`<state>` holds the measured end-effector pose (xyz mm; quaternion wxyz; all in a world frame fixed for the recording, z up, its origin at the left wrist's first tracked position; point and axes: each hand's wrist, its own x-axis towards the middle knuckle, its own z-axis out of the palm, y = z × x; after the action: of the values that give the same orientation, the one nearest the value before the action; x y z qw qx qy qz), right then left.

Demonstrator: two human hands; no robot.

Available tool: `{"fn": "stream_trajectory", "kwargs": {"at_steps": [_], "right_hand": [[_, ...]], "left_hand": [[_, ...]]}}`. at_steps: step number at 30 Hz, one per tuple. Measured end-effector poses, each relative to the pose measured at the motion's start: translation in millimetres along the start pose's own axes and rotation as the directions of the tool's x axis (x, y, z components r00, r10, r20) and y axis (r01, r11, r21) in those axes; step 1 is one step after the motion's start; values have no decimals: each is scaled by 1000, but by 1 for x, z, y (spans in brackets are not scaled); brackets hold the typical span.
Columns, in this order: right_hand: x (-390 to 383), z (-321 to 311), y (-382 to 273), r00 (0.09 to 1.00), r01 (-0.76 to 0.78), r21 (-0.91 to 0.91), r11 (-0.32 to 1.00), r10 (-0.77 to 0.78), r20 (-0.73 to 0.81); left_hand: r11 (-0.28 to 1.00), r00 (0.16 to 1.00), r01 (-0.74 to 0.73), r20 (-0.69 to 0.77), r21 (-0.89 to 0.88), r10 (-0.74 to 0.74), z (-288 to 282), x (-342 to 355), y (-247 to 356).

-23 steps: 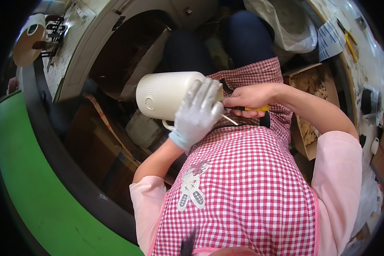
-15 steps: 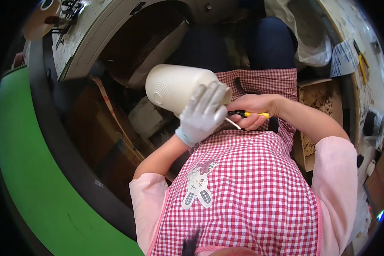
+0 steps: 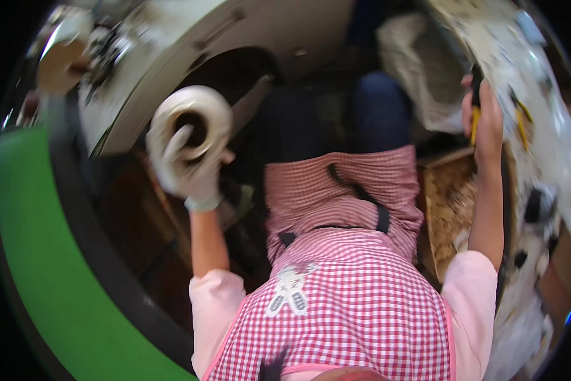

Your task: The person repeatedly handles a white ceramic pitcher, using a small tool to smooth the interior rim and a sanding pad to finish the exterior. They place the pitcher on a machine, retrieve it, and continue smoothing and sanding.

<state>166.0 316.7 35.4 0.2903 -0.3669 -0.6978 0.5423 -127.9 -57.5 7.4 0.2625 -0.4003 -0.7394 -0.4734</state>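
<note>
My left hand (image 3: 193, 174), in a white glove, is closed on a white cylindrical container (image 3: 208, 111) at the left of my lap; its round end with a dark opening faces up. My right hand (image 3: 486, 117) is raised to the cluttered edge of the right bench, closed on a black and yellow hand tool (image 3: 476, 89). Another pair of yellow-handled pliers (image 3: 523, 124) lies on that bench just to the right of it. The picture is blurred, so finer detail cannot be made out.
A green surface (image 3: 50, 241) with a dark edge curves along the left. A white cabinet and worktop (image 3: 165, 44) holding blurred items stand at the back left. A cardboard box (image 3: 450, 209) with brown scraps sits beside my right leg, below a white bag (image 3: 412, 63).
My hands have moved apart: the left took the container left and turned its end upward; the right carried the tool up and right to the bench.
</note>
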Motion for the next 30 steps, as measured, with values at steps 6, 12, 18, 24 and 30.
{"fn": "stream_trajectory", "kwargs": {"at_steps": [6, 12, 18, 24, 30], "right_hand": [[85, -202, 70, 909, -304, -946, 110, -264, -322], [67, -161, 72, 688, 22, -1000, -10, -725, 22], [116, -49, 187, 923, 383, -789, 481, -233, 306], [219, -77, 416, 885, 256, -953, -165, -356, 300], [194, -94, 381, 942, 261, -962, -80, -199, 272]], "left_hand": [[969, 994, 109, -52, 220, -100, -25, 17, 7], [744, 793, 597, 84, -300, -603, -41, 15, 19], [714, 739, 672, 116, -195, -664, -15, 9, 39], [805, 816, 577, 133, -139, -562, -20, 11, 42], [775, 799, 599, 89, -199, -595, -18, 17, 49]]}}
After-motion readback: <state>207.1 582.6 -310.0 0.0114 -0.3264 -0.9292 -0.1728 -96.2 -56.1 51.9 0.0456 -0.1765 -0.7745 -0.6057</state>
